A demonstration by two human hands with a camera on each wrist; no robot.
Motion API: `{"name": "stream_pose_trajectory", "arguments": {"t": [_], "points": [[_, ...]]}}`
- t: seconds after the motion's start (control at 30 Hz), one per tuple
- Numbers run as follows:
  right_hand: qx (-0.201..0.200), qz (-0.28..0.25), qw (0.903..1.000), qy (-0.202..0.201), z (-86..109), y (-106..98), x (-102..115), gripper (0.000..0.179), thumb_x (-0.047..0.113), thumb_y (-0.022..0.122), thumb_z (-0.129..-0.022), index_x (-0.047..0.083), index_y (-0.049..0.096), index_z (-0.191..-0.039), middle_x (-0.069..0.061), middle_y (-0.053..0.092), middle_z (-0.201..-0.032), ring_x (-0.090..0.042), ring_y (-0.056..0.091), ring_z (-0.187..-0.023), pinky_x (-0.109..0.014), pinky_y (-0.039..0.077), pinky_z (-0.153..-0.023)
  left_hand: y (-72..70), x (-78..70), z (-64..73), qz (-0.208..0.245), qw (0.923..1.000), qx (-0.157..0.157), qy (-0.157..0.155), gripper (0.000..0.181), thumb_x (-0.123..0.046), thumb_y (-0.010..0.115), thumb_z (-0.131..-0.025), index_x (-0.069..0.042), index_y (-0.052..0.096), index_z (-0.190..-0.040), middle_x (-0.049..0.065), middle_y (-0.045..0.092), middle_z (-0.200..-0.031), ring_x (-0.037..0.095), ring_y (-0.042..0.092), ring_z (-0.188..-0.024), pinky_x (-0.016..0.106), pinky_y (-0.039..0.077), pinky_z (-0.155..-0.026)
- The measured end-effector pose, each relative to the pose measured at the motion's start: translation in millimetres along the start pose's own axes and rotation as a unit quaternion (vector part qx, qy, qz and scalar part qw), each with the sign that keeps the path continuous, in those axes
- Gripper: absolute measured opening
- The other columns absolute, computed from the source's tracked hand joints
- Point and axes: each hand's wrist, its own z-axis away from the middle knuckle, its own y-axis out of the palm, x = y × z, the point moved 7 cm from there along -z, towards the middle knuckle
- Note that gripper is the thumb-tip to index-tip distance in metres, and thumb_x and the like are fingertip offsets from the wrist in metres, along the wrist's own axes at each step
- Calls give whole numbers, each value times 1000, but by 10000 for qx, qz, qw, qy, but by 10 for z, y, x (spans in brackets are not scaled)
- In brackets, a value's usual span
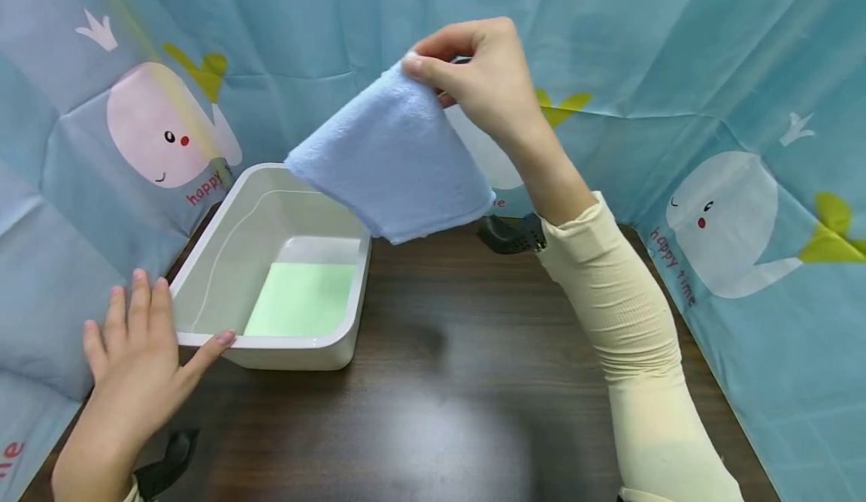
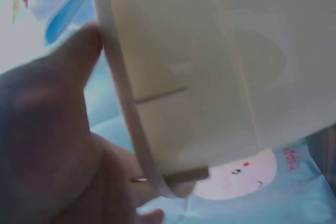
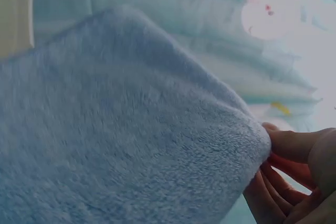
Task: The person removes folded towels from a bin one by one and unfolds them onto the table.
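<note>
My right hand (image 1: 483, 74) pinches one corner of a light blue plush cloth (image 1: 399, 156), which hangs down in the air and partly overlaps the far right rim of a basin. In the right wrist view the cloth (image 3: 136, 124) fills much of the picture, its corner held between thumb and fingers. The white plastic basin (image 1: 291, 342) stands on the table at the left. A flat, light green patch (image 1: 304, 299) shows on its floor; its material is unclear. My left hand (image 1: 138, 352) rests at the basin's near left corner, fingers spread and straight, thumb touching the rim.
The dark wooden table (image 1: 433, 412) extends right of the basin and in front of it. Light blue curtains (image 1: 676, 58) with printed whales enclose the back and both sides. A black wrist device (image 1: 510, 235) sits at the right sleeve, another (image 1: 169, 461) at the left wrist.
</note>
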Motion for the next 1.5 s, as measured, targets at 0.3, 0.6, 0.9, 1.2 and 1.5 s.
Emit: {"name": "stream_pose_trajectory", "arguments": {"t": [0.3, 0.6, 0.9, 1.2, 1.5], "points": [[-461, 455, 9969, 441, 354, -379, -872, 19, 19, 81, -83, 4, 79, -94, 5, 73, -79, -8, 66, -61, -22, 56, -59, -28, -1302, 229, 785, 9455, -946, 3014, 88, -63, 32, -100, 1, 16, -157, 19, 15, -166, 34, 10, -155, 34, 0, -129], [-218, 145, 9948, 984, 894, -81, -1483, 21, 24, 78, -86, 6, 79, -98, -4, 75, -89, -10, 65, -64, -25, 56, -60, 915, -2166, 574, 552, 8754, 666, 4757, 91, -61, 51, -95, -5, 16, -159, 7, 13, -168, 24, 17, -156, 20, -3, -126], [40, -825, 9771, 1960, 1289, 170, -2029, 27, 24, 71, -92, 2, 73, -107, 5, 71, -89, -9, 65, -76, -32, 59, -71, 1166, -2203, 507, 502, 8698, 906, 4824, 89, -61, 49, -96, -8, 16, -159, 8, 19, -167, 25, 21, -155, 39, 29, -122], [-276, -503, 9381, 3416, 1457, 259, -3438, 24, 22, 69, -94, 5, 73, -110, -3, 69, -97, -11, 65, -75, -41, 61, -81, 1600, -2158, 371, 151, 8733, 1937, 4468, 89, -59, 51, -96, -9, 15, -159, 7, 15, -168, 24, 15, -156, 44, 28, -123], [397, 1249, 9526, 2746, 1377, 232, -3724, 22, 26, 67, -95, 7, 73, -105, -14, 72, -96, -20, 68, -72, -34, 61, -65, 1766, -2035, 250, -144, 8972, 2376, 3719, 92, -54, 61, -92, -1, 23, -156, 14, 20, -166, 31, 21, -154, 48, 30, -121]]}}
